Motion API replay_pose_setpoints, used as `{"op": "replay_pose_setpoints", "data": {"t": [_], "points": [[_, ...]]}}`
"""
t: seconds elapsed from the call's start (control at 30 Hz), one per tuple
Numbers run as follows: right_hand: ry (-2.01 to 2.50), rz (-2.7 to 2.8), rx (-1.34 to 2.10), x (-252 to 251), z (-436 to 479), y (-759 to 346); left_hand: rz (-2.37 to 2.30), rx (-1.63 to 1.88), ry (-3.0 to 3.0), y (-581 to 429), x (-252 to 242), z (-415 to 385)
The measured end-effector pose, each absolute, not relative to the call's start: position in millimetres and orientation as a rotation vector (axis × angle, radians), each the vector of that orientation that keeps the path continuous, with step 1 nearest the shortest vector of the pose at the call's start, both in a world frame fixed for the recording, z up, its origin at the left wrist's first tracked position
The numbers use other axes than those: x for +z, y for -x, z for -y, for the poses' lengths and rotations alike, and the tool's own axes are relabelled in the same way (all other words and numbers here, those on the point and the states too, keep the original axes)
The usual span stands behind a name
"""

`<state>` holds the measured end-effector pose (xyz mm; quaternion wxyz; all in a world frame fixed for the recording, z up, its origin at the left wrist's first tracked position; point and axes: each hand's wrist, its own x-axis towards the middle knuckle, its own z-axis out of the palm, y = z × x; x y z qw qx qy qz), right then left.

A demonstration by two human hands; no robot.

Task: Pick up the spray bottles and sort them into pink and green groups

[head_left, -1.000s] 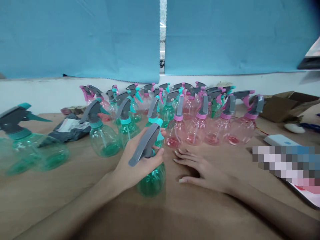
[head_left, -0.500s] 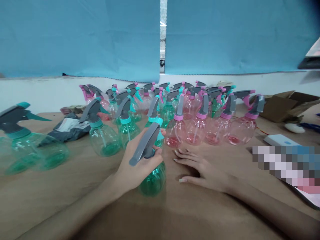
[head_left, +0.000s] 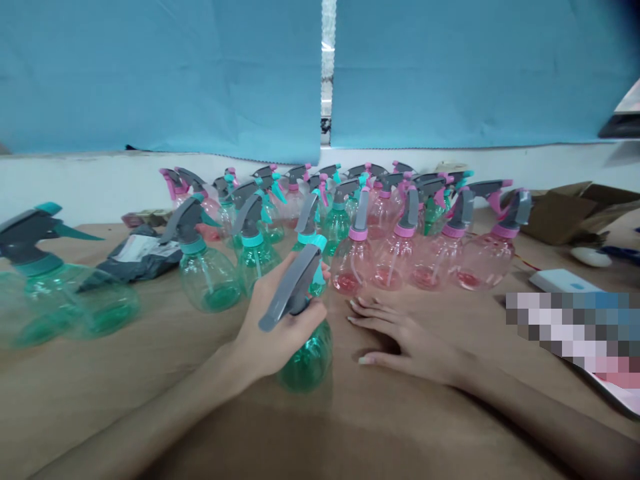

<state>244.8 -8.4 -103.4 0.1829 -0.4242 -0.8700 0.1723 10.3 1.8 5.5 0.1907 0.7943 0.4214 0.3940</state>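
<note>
My left hand (head_left: 273, 327) is wrapped round the neck of a green spray bottle (head_left: 305, 357) with a grey trigger head, which stands on the brown table (head_left: 150, 373) in front of me. My right hand (head_left: 400, 337) lies flat on the table just to the right of that bottle, fingers stretched out and holding nothing. Behind both hands stand several green spray bottles (head_left: 207, 270) and several pink spray bottles (head_left: 395, 257), all with grey trigger heads.
One more green bottle (head_left: 55, 293) stands at the far left. A dark grey plastic bag (head_left: 133, 257) lies behind it. At the right are an open cardboard box (head_left: 575, 210), a white flat box (head_left: 563, 280) and a blurred-out sheet. A blue curtain (head_left: 160, 73) hangs behind.
</note>
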Motion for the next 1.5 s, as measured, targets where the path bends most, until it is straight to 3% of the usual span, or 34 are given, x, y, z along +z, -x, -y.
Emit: {"op": "replay_pose_setpoints", "data": {"t": [1.5], "points": [[1.152,2.417,0.527,-105,8,-246,-1.264,1.129,-2.117,-6,-7,-3]]}}
